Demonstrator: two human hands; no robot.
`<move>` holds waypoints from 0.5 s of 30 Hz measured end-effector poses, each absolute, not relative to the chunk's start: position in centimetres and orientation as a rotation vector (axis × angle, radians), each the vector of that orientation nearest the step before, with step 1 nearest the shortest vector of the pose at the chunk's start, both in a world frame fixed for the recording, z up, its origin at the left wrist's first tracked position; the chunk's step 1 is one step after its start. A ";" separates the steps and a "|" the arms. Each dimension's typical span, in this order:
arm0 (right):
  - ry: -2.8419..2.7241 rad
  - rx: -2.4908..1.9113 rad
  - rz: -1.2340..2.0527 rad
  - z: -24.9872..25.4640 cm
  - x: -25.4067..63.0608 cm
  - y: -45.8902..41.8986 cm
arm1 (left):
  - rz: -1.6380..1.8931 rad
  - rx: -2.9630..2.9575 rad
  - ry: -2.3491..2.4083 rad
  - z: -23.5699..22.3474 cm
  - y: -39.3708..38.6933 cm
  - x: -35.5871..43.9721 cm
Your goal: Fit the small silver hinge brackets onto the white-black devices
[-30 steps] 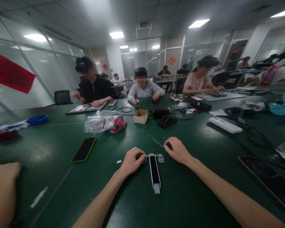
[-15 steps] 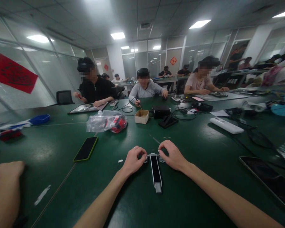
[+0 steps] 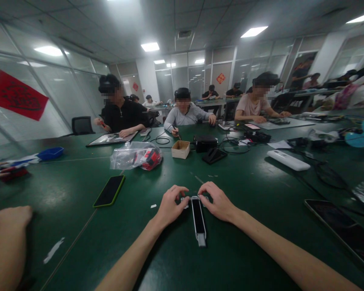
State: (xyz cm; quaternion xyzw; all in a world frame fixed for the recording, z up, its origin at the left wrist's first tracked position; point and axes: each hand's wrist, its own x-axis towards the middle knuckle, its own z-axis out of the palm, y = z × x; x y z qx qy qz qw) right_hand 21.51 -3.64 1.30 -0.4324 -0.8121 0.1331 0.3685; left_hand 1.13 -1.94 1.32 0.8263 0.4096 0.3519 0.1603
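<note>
- The green counter (image 3: 157,258) spreads across the whole foreground, a pale seam running diagonally over its left part.
- Across it sit three co-workers: a person in a black top (image 3: 124,115), a person in a grey top (image 3: 188,116) and a person in a pink top (image 3: 250,106).
- At the left edge, a neighbour's forearm (image 3: 9,242) rests on the counter, separate from the wearer's own arms.
- A large dark phone (image 3: 336,230) lies near the right edge.
- Beyond the hands, to the left, lies a clear plastic bag (image 3: 124,157) with red and black contents.
- The right hand (image 3: 216,201) curls with thumb and forefinger close together at the upper right corner of the narrow device; whether they pinch it cannot be told.
- The left hand (image 3: 170,205) is bent, thumb and forefinger a little apart, the thumb at the metal piece; its grip on that piece cannot be told.
- A phone with a green edge (image 3: 109,191) lies well to the left of both hands.
- The narrow device (image 3: 198,218), black-faced with a white frame, lies flat on the counter between the hands, its grey end toward the wearer.
- A small open box (image 3: 180,151) stands farther back.
- The metal piece (image 3: 184,201) sits just left of the device's far end.
- A tiny white scrap (image 3: 153,206) lies beside the left hand.
</note>
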 end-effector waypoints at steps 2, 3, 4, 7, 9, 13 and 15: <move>-2.096 -1.063 0.370 1.4 21.2 -4.0 | 1.001 2.434 1.107 1.6 -2.5 1.4; -2.104 -1.037 0.378 1.5 21.1 -4.1 | 0.999 2.471 1.082 1.7 -2.7 1.5; -2.113 -1.013 0.379 1.5 20.9 -4.2 | 0.997 2.509 1.053 1.7 -2.9 1.6; -2.142 -0.953 0.373 1.4 20.7 -4.3 | 0.997 2.609 0.996 1.8 -3.2 1.9; -2.152 -0.937 0.376 1.3 20.7 -4.2 | 1.002 2.646 0.978 1.8 -3.2 1.9; -2.153 -0.930 0.387 1.1 20.7 -4.2 | 0.987 2.653 0.969 1.7 -3.1 1.8; -2.159 -0.928 0.382 1.2 20.7 -4.3 | 0.966 2.641 0.983 1.7 -3.0 1.7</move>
